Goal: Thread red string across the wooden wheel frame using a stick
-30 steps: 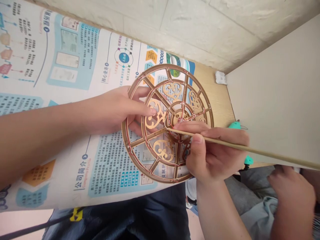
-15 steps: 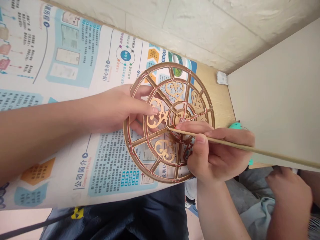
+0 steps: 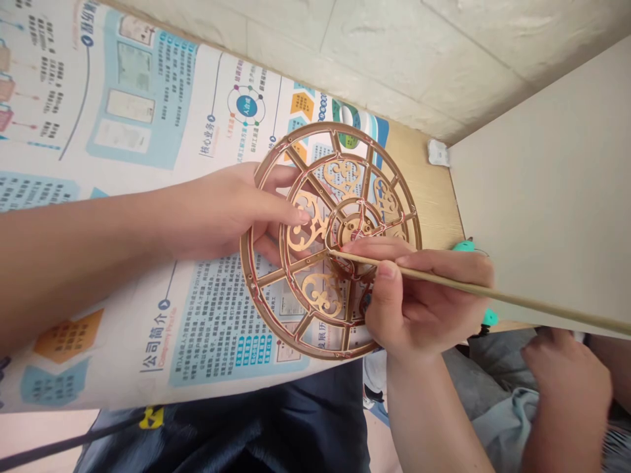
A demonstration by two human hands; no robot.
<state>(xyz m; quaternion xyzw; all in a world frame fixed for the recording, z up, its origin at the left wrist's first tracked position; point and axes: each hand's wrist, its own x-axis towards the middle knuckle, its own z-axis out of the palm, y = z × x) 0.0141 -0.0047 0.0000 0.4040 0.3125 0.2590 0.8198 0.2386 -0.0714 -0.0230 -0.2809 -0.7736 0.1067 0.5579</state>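
Note:
A round gold-brown openwork frame [image 3: 309, 259], with spokes, scroll ornaments and thin red and white wires in its grooves, is held up over the printed sheet. My left hand [image 3: 246, 213] grips it by the left side, thumb on top and fingers behind, seen partly through the gaps. Between the thumb and fingers of my right hand [image 3: 428, 295] is a thin wooden stick [image 3: 444, 282]. Its tip touches the frame near the inner ring, beside a white wire. The right hand covers the frame's lower right part.
A large printed sheet [image 3: 133, 263] covers much of the wooden table [image 3: 428, 177]. A pale wall runs behind, and a light panel [image 3: 552, 197] stands at right. Near it lie a small white packet [image 3: 438, 153] and a teal object [image 3: 463, 246]. Another person's hand [image 3: 566, 374] rests at lower right.
Both hands, the frame and the stick appear slightly further left in view. The stick's tip stays at the inner ring, and both grips are the same.

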